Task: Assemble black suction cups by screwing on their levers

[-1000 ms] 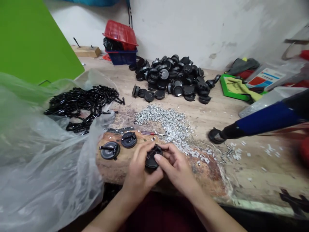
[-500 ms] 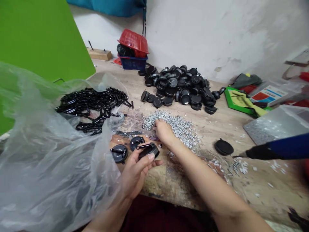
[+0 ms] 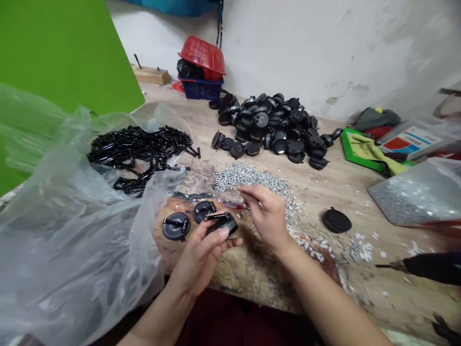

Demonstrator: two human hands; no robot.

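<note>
My left hand [image 3: 203, 252] is wrapped round a black suction cup [image 3: 230, 223], with a black lever arm [image 3: 215, 217] lying across its top. My right hand [image 3: 268, 214] hovers to the right of it, thumb and fingertips pinched together; whatever is between them is too small to make out. Just beyond those fingertips spreads a pile of small silver screws [image 3: 245, 174]. A screwdriver [image 3: 233, 205] with a reddish handle lies between the hands and the pile. Two more suction cups with arms, one [image 3: 176, 226] further left and one [image 3: 204, 210] behind the held cup, rest on the table.
Black arms [image 3: 140, 146] are heaped on a clear plastic bag [image 3: 108, 259] at left. Many black suction cups [image 3: 273, 122] are piled by the wall. One cup [image 3: 336, 220] lies at right, near a power screwdriver [image 3: 432, 267] and a clear tub [image 3: 418, 192].
My right hand has drawn back from the screw pile towards me, fingers pinched. My left hand keeps hold of the suction cup. The power screwdriver appears lower in view.
</note>
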